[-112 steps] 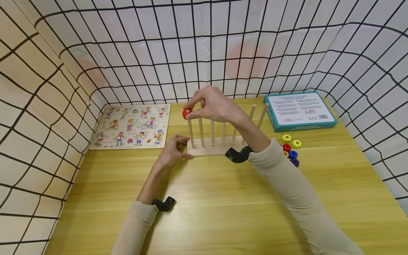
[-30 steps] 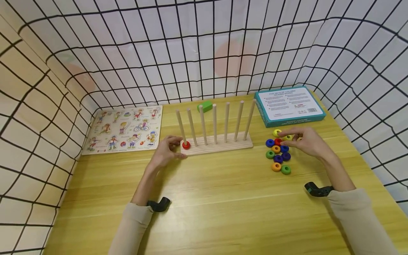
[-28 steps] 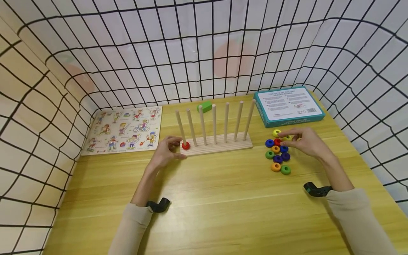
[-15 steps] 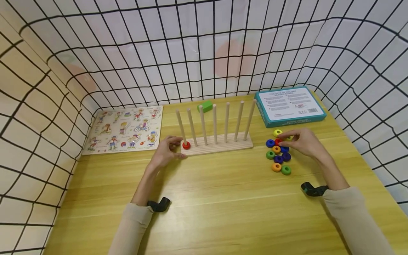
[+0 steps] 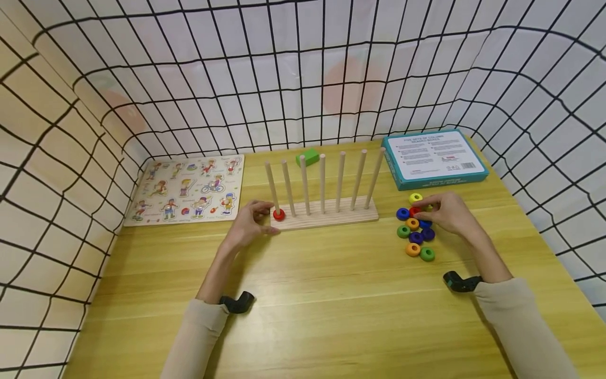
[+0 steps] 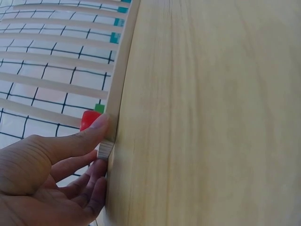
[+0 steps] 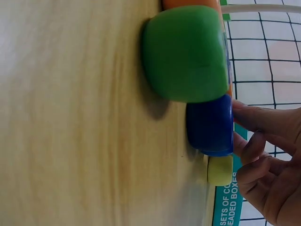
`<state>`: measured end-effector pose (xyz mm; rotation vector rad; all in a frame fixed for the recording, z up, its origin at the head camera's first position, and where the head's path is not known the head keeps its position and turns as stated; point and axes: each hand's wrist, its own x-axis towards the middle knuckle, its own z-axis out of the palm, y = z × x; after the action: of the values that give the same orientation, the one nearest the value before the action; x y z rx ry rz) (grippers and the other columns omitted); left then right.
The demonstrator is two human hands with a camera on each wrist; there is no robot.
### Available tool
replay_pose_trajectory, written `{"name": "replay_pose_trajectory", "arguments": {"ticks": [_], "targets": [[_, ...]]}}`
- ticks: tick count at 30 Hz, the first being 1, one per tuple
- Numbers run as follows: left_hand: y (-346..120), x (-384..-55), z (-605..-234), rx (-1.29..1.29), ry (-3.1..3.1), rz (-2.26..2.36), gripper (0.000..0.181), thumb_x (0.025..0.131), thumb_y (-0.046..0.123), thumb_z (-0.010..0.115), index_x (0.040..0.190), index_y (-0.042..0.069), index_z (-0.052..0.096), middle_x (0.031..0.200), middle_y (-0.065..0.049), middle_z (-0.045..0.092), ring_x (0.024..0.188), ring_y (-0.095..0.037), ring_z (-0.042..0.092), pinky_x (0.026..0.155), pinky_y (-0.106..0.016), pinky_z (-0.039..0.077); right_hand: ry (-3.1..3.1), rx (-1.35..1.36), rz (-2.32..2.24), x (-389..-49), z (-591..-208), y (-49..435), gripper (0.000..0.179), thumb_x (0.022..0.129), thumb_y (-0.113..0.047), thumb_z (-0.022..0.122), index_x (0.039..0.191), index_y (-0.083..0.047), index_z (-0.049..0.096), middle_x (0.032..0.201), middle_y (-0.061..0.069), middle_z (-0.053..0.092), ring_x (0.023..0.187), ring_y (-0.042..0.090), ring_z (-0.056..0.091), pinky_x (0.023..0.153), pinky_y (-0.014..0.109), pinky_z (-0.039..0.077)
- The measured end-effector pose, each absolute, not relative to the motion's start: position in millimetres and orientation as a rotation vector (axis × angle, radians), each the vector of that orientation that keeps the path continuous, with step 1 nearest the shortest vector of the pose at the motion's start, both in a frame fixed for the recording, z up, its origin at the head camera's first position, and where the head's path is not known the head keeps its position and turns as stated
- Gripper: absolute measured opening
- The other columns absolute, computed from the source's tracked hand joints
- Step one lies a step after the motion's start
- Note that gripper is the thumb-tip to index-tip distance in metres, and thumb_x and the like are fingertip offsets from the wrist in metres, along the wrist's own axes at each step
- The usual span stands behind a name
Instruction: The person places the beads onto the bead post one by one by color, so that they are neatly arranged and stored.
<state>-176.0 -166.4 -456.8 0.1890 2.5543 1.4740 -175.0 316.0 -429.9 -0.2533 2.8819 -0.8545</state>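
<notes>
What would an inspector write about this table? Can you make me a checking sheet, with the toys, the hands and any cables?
Surface: wood-grain table, no spills seen.
Job's things: wooden stand with seven upright pegs; one red ring at the foot of the leftmost, the others bare; loose rings bunched at the right.
Clutter: green block behind the stand, teal box, picture board.
Hands: left hand grips the stand's end; right hand is at a loose red ring, grip unclear.
Cables: nothing seen.
Surroundings: black mesh at back and sides.
</notes>
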Motion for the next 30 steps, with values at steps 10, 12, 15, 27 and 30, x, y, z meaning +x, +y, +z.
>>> {"name": "replay_pose_trajectory", "arguments": {"ticks": [10,12,15,27,30], "targets": [[-165.3,-175.2,-457.3,0.212,2.578,1.474,0.069,0.074,-0.002,0.089,0.137,-0.005,0.061,0.132,-0.023,0.056,0.115,-0.033,0.056,0.100,-0.040,0.050,2.917,-0.287,-0.899,-172.5,-427.5,319.1,0.031,0.095,-0.019,0.077,0.119,-0.001,0.076,0.094,0.015,0.069,0.068,0.014,0.048,0.055,0.024,0.035],[-165.3,-174.9,-457.0,0.200,2.563,1.486,0.070,0.074,-0.002,0.089,0.138,-0.004,0.061,0.133,-0.023,0.056,0.117,-0.033,0.056,0.102,-0.042,0.050,2.921,-0.279,-0.931,-171.3,-422.7,318.8,0.032,0.097,-0.022,0.074,0.123,-0.004,0.075,0.101,0.016,0.069,0.072,0.015,0.048,0.054,0.025,0.035],[-165.1,-174.9,-456.3,0.188,2.537,1.493,0.070,0.074,-0.002,0.089,0.139,-0.003,0.061,0.136,-0.023,0.054,0.121,-0.036,0.055,0.106,-0.046,0.048,2.924,-0.271,-0.995,-169.9,-412.8,316.3,0.032,0.099,-0.025,0.072,0.126,-0.008,0.074,0.104,0.014,0.067,0.072,0.016,0.047,0.052,0.025,0.034],[-165.0,-175.6,-457.3,0.161,2.529,1.485,0.071,0.075,-0.001,0.089,0.140,-0.003,0.060,0.136,-0.021,0.054,0.120,-0.034,0.054,0.103,-0.042,0.047,2.924,-0.351,-1.301,-166.5,-355.0,292.5,0.031,0.096,-0.017,0.074,0.127,-0.011,0.075,0.095,-0.004,0.061,0.074,0.013,0.046,0.057,0.028,0.033],[-165.3,-175.8,-457.0,0.154,2.524,1.489,0.071,0.075,-0.001,0.089,0.140,-0.002,0.060,0.136,-0.021,0.054,0.119,-0.033,0.054,0.101,-0.039,0.047,2.941,-0.406,-1.367,-167.0,-337.9,286.8,0.031,0.095,-0.011,0.075,0.126,-0.009,0.075,0.092,-0.009,0.060,0.077,0.011,0.048,0.060,0.026,0.034]]}}
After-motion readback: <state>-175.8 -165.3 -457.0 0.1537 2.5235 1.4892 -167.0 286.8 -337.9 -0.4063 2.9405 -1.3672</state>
